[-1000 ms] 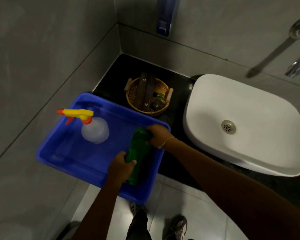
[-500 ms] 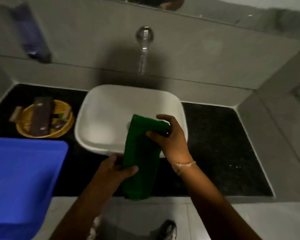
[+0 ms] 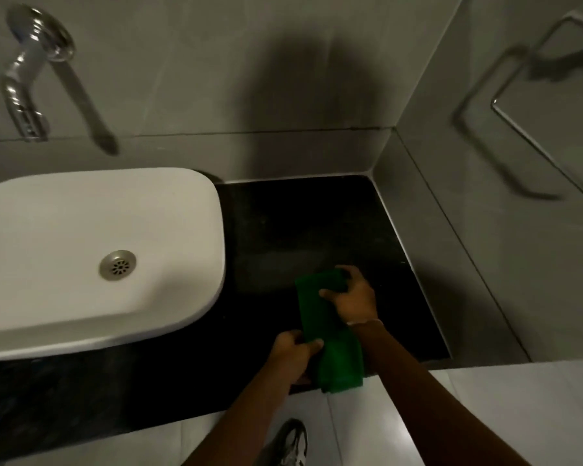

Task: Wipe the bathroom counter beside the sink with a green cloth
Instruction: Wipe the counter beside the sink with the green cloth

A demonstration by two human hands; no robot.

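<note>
A folded green cloth [image 3: 330,334] stretches over the black counter [image 3: 303,237] to the right of the white sink [image 3: 91,250]. My right hand [image 3: 352,295] grips its far end, above the counter's middle. My left hand [image 3: 293,353] pinches the cloth's left side near the counter's front edge. The cloth's near end hangs a little past that edge. I cannot tell whether the cloth touches the counter surface.
A chrome tap [image 3: 27,82] juts from the grey tiled wall above the sink. A metal towel ring [image 3: 539,105] hangs on the right wall, which closes off the counter on that side. My shoe [image 3: 292,442] stands on the pale floor tiles below.
The view has swung right, from the blue tub and basket past the sink. Both hands carried the green cloth out of the tub and over to the counter right of the sink.
</note>
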